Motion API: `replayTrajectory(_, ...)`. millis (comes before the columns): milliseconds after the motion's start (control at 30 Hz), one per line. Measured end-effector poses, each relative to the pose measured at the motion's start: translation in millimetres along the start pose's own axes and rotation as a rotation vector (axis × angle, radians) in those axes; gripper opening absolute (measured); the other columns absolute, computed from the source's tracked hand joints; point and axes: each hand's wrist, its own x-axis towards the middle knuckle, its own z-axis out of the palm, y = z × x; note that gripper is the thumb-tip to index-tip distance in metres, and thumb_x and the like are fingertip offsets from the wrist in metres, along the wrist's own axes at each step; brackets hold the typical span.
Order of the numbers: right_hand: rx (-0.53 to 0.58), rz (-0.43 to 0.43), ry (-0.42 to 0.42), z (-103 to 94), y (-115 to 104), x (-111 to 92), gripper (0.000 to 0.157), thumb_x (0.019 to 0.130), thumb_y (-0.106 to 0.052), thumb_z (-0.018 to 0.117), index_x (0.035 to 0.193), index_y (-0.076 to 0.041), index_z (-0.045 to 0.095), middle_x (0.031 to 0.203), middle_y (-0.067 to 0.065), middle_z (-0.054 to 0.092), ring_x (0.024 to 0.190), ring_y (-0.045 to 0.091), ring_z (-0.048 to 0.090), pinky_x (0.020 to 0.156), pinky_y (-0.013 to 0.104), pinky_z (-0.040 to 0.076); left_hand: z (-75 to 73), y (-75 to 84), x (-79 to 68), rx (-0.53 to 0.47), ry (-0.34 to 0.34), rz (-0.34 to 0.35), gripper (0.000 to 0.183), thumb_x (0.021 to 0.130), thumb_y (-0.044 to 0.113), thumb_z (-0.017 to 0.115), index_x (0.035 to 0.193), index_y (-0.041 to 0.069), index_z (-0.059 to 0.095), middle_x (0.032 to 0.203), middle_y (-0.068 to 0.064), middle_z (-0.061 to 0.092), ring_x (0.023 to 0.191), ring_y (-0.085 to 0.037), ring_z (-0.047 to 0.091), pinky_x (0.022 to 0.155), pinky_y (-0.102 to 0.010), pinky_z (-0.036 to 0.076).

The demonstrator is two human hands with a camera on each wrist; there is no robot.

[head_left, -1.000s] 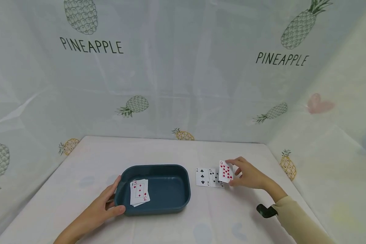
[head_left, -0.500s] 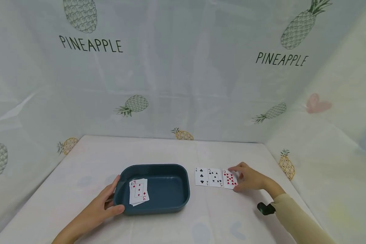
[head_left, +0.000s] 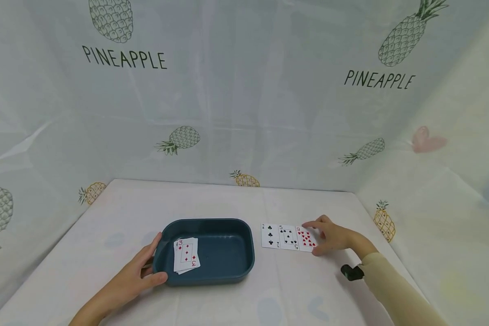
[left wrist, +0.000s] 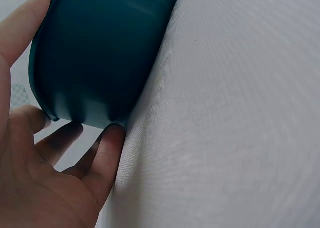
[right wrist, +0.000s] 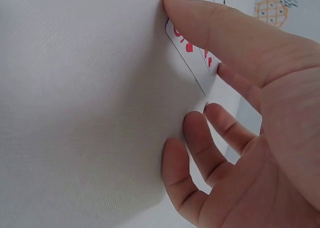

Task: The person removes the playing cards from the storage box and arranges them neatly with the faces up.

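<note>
My left hand [head_left: 134,276] grips the left end of a dark blue rectangular tray [head_left: 212,280], thumb at its front corner. The left wrist view shows fingertips against the tray's end wall [left wrist: 95,63]. A small stack of playing cards lies inside, the three of diamonds [head_left: 186,254] on top. Right of the tray, my right hand [head_left: 332,236] pinches the nine of hearts [head_left: 305,239] by its near and far edges, with the card lying on the table. Beside it in a row are a black five [head_left: 288,238] and the three of clubs [head_left: 270,236].
A white cloth covers the table [head_left: 216,308]. Pineapple-printed sheeting [head_left: 244,99] rises behind and at both sides. A small black device [head_left: 352,272] sits at my right wrist, by the sleeve [head_left: 395,290].
My right hand has lowered the nine of hearts from above the black five and laid it to the right, at the row's end. The left hand and tray stay put.
</note>
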Motion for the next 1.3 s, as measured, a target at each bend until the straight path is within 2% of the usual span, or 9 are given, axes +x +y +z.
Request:
replayTrajectory(200, 0.013, -0.005, -0.004, -0.3, -0.4, -1.2, 0.082, 0.082, -0.027, 0.091, 0.154, -0.02, 0.054, 0.133, 0.009, 0.041, 0.111, 0.027, 0.046, 0.082, 0.041, 0.045, -0.9, 3.0, 0.1, 0.004, 0.0, -0.015, 0.102, 0.101, 0.029, 0.075, 0.172, 0.034, 0.002, 0.173, -0.027, 0.011, 0.145, -0.046, 0.047, 0.097, -0.009, 0.045)
replayTrajectory(367, 0.025, 0.003, -0.01, -2.2, 0.2, -0.6, 0.082, 0.082, -0.033, 0.091, 0.155, -0.021, 0.054, 0.134, 0.01, 0.043, 0.109, 0.026, 0.048, 0.082, 0.041, 0.045, -0.6, 3.8, -0.4, 0.005, 0.001, 0.0, 0.103, 0.101, 0.027, 0.075, 0.172, 0.033, 0.002, 0.172, -0.028, 0.012, 0.145, -0.047, 0.048, 0.097, -0.01, 0.046)
replayTrajectory(500, 0.048, -0.009, 0.035, -7.0, -2.1, 0.8, 0.079, 0.085, -0.035, 0.089, 0.154, -0.017, 0.054, 0.136, 0.014, 0.048, 0.101, 0.022, 0.054, 0.082, 0.038, 0.047, 0.0, 3.2, -0.1, -0.001, -0.003, -0.01, 0.103, 0.101, 0.028, 0.075, 0.172, 0.034, 0.001, 0.173, -0.027, 0.011, 0.145, -0.047, 0.047, 0.097, -0.01, 0.046)
replayTrajectory(600, 0.06, -0.043, 0.106, -9.7, -14.7, 1.9, 0.076, 0.088, -0.034, 0.088, 0.153, -0.012, 0.055, 0.135, 0.019, 0.05, 0.095, 0.021, 0.057, 0.079, 0.036, 0.049, -0.1, 3.8, 0.1, -0.004, -0.008, -0.023, 0.103, 0.101, 0.029, 0.075, 0.172, 0.035, 0.001, 0.173, -0.027, 0.01, 0.146, -0.047, 0.046, 0.097, -0.009, 0.045)
replayTrajectory(700, 0.053, -0.122, 0.184, -10.7, -40.1, 4.5, 0.073, 0.09, -0.033, 0.087, 0.151, -0.01, 0.056, 0.134, 0.023, 0.051, 0.095, 0.023, 0.061, 0.076, 0.035, 0.052, -0.6, 4.9, -0.1, -0.001, -0.007, -0.024, 0.103, 0.101, 0.029, 0.075, 0.172, 0.035, 0.001, 0.173, -0.027, 0.01, 0.145, -0.047, 0.048, 0.096, -0.009, 0.046)
replayTrajectory(800, 0.043, -0.221, 0.244, -9.4, -76.7, 9.1, 0.07, 0.091, -0.032, 0.086, 0.152, -0.012, 0.057, 0.135, 0.02, 0.053, 0.099, 0.026, 0.062, 0.076, 0.033, 0.055, -1.1, 5.1, -0.2, 0.006, -0.001, -0.02, 0.103, 0.101, 0.03, 0.075, 0.172, 0.034, 0.001, 0.173, -0.028, 0.01, 0.145, -0.046, 0.048, 0.096, -0.009, 0.045)
replayTrajectory(1033, 0.091, -0.403, 0.285, 11.6, -170.6, 26.3, 0.068, 0.093, -0.029, 0.085, 0.153, -0.017, 0.057, 0.138, 0.01, 0.054, 0.101, 0.02, 0.061, 0.079, 0.03, 0.057, -0.4, 1.4, -0.2, -0.011, -0.005, -0.011, 0.103, 0.101, 0.027, 0.075, 0.173, 0.03, 0.001, 0.172, -0.028, 0.012, 0.144, -0.046, 0.049, 0.096, -0.009, 0.046)
replayTrajectory(1133, 0.146, -0.422, 0.29, 29.1, -204.1, 37.1, 0.066, 0.094, -0.028, 0.084, 0.153, -0.016, 0.057, 0.138, 0.01, 0.054, 0.102, 0.021, 0.064, 0.079, 0.031, 0.058, -0.4, 1.9, 0.0, -0.005, -0.006, -0.023, 0.102, 0.102, 0.029, 0.075, 0.173, 0.031, 0.001, 0.173, -0.027, 0.012, 0.145, -0.045, 0.048, 0.097, -0.009, 0.046)
replayTrajectory(1300, 0.263, -0.378, 0.296, 65.4, -248.1, 56.3, 0.064, 0.095, -0.031, 0.082, 0.153, -0.019, 0.058, 0.139, 0.011, 0.056, 0.103, 0.018, 0.067, 0.086, 0.032, 0.058, -0.7, 3.7, -0.3, 0.024, 0.003, -0.041, 0.102, 0.101, 0.032, 0.075, 0.173, 0.031, 0.002, 0.172, -0.028, 0.013, 0.145, -0.045, 0.048, 0.102, -0.016, 0.05)
